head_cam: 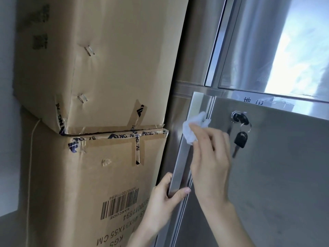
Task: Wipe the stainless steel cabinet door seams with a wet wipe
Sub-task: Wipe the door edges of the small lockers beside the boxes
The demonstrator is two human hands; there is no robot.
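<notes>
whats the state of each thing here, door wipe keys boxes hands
cabinet door: ajar, edge gripped by left hand
wet wipe: crumpled, held against the door's edge seam by right hand
lock: key inserted, spare key hanging below
upper box: taped shut, stacked on lower box
lower box: taped shut

We see the brushed stainless steel cabinet door (284, 175) standing ajar at lower right, with a crumpled white wet wipe (191, 129) pressed against its grooved left-edge seam (209, 106) near frame centre.
</notes>
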